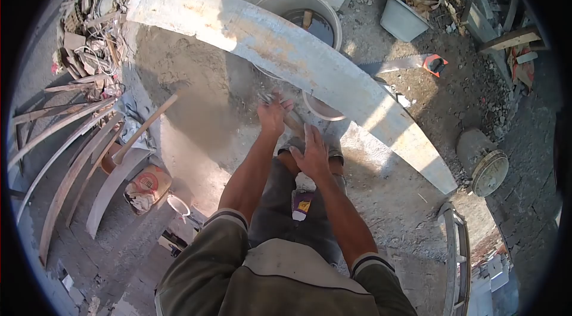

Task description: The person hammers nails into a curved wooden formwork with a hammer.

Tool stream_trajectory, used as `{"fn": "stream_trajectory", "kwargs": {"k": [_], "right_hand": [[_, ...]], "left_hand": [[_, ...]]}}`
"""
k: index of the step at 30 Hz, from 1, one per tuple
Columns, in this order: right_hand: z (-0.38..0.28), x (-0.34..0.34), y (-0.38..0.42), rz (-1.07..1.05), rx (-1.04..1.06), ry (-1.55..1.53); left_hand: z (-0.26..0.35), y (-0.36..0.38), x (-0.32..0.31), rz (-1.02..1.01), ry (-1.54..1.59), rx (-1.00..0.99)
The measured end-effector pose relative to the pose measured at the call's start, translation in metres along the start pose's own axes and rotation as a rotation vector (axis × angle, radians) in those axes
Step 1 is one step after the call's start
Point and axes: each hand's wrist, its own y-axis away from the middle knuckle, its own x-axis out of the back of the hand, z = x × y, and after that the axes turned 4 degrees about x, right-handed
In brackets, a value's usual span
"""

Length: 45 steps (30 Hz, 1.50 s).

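Observation:
My left hand (272, 114) is closed above the patch of wet grey mortar (202, 98). Greyish material shows at its fingertips, but I cannot tell what it grips. My right hand (312, 152) is at my knee with its fingers stretched out. A short brownish-grey piece (294, 123) lies between the two hands, close to the right fingertips. Just beyond them a round pan or bucket rim (326, 115) shows partly, overlapped by a long pale board (262, 36) that spans the scene.
Behind the board stands a large round tub (274, 0) with dark liquid. A handsaw (411, 63) with an orange handle lies to the right, near a bucket (482, 164). On the left are a long wooden handle (146, 128), timber strips (77, 191) and a torn bag (147, 189).

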Motion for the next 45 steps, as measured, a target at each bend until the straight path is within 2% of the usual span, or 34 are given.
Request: {"fn": "stream_trajectory", "kwargs": {"k": [1, 3, 4, 6, 7, 9, 10, 12, 13, 15, 17, 18, 20, 21, 22, 23, 25, 27, 29, 30, 33, 35, 37, 39, 40, 41, 42, 43, 44, 45], "right_hand": [[-0.012, 0.001, -0.001, -0.007, 0.037, -0.036], [-0.021, 0.005, -0.004, -0.167, -0.049, -0.029], [-0.017, 0.000, -0.003, -0.111, -0.071, -0.148], [-0.008, 0.008, 0.000, -0.081, -0.015, -0.200], [-0.016, 0.020, 0.004, -0.052, -0.048, -0.156], [-0.024, 0.042, 0.001, -0.025, -0.048, -0.086], [-0.021, 0.050, -0.003, 0.060, -0.055, -0.140], [-0.018, 0.069, -0.023, 0.151, -0.007, -0.176], [-0.023, 0.082, -0.036, 0.158, 0.039, -0.156], [-0.038, 0.101, -0.065, 0.160, 0.199, -0.061], [-0.049, 0.109, -0.099, 0.106, 0.330, 0.076], [-0.057, 0.108, -0.118, 0.082, 0.323, 0.106], [-0.077, 0.100, -0.160, 0.040, 0.657, 0.201], [-0.087, 0.093, -0.178, 0.019, 0.729, 0.251], [-0.098, 0.085, -0.196, 0.002, 0.803, 0.299], [-0.107, 0.076, -0.210, -0.017, 0.794, 0.314], [-0.125, 0.059, -0.229, 0.074, 0.949, 0.336], [-0.146, 0.057, -0.241, 0.075, 0.985, 0.322], [-0.158, 0.053, -0.252, -0.001, 1.060, 0.321], [-0.156, 0.043, -0.262, -0.005, 1.056, 0.318], [-0.145, 0.023, -0.286, -0.027, 0.960, 0.381], [-0.146, 0.020, -0.298, 0.026, 1.098, 0.367], [-0.148, 0.032, -0.285, 0.012, 1.124, 0.341], [-0.151, 0.044, -0.280, -0.044, 1.242, 0.408], [-0.145, 0.038, -0.288, -0.007, 1.263, 0.389], [-0.144, 0.035, -0.295, -0.007, 1.253, 0.397], [-0.146, 0.030, -0.300, -0.049, 1.166, 0.443], [-0.148, 0.028, -0.304, -0.079, 1.082, 0.486], [-0.147, 0.031, -0.299, -0.076, 1.099, 0.488], [-0.148, 0.033, -0.288, -0.076, 1.094, 0.479]], "left_hand": [[-0.003, 0.014, 0.004, -0.036, -0.058, 0.012], [-0.014, 0.044, 0.004, -0.064, -0.085, 0.063], [-0.022, 0.053, 0.006, -0.080, -0.082, 0.053], [-0.028, 0.063, 0.013, -0.177, -0.158, 0.101], [-0.012, 0.074, 0.008, -0.179, -0.137, 0.078], [0.035, 0.091, -0.004, -0.583, -0.193, 0.110], [0.047, 0.081, 0.004, -0.575, -0.163, 0.088], [0.067, 0.048, 0.023, -0.717, -0.734, 0.111], [0.066, 0.025, 0.031, -0.705, -0.702, 0.101], [0.057, -0.022, 0.041, -0.189, -0.351, -0.035], [0.071, -0.063, 0.032, 0.066, -0.160, -0.128], [0.078, -0.079, 0.023, 0.067, -0.063, -0.165], [0.090, -0.103, 0.003, 0.054, 0.085, -0.203], [0.092, -0.115, -0.005, 0.028, 0.134, -0.210], [0.086, -0.131, -0.015, 0.032, 0.150, -0.188], [0.078, -0.145, -0.026, -0.040, 0.324, -0.134], [0.077, -0.145, -0.035, -0.101, 0.505, -0.065], [0.111, -0.118, -0.042, 0.043, 0.250, -0.016], [0.093, -0.132, -0.044, 0.170, 0.181, 0.026], [0.095, -0.125, -0.043, 0.108, 0.182, -0.154], [0.057, -0.139, -0.035, -0.073, 0.137, -0.467], [0.054, -0.138, -0.035, -0.060, -0.210, -0.603], [0.075, -0.125, -0.034, -0.001, -0.509, -0.768], [0.111, -0.114, -0.049, 0.155, 0.076, -0.061], [0.110, -0.114, -0.050, 0.178, 0.183, -0.133], [0.095, -0.119, -0.046, 0.170, 0.181, -0.125], [0.068, -0.129, -0.037, 0.090, 0.095, -0.169], [0.073, -0.131, -0.034, 0.006, 0.008, -0.225], [0.075, -0.127, -0.041, -0.182, 0.470, -0.247], [0.091, -0.120, -0.046, -0.178, 0.461, -0.245]]}}
